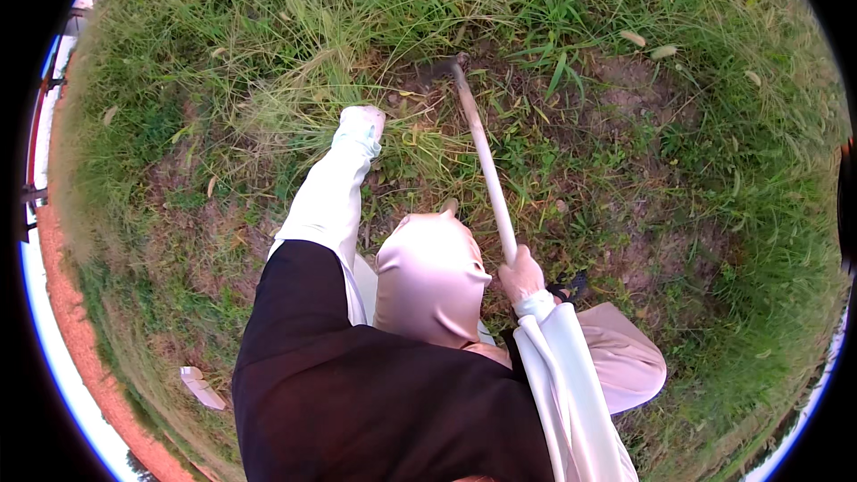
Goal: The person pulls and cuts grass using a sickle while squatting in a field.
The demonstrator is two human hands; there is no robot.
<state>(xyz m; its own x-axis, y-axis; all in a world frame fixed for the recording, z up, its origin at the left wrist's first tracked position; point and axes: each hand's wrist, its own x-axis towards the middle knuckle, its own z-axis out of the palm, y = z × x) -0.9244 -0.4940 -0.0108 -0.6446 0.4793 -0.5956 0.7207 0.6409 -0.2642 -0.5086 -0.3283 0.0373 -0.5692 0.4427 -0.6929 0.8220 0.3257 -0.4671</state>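
My left hand (363,122), at the end of a white sleeve, is closed around a tuft of long grass (321,137). Blades spread out on both sides of the fist. In my right hand (522,274) is the lower end of a pale wooden handle (487,161). It slants up and away to a dark metal head (438,70) pointing left, low among the stems. Blur hides whether this head is a sickle blade or a hoe. Bare brown soil (415,104) shows between the left fist and the metal head.
My bent knee in beige trousers (428,274) lies between my arms, the other knee (622,355) to the right. A dark shoe (572,284) is beside my right wrist. Tall seeding grass (756,80) surrounds me. A pale box-like object (201,388) lies behind left, near reddish ground (73,308).
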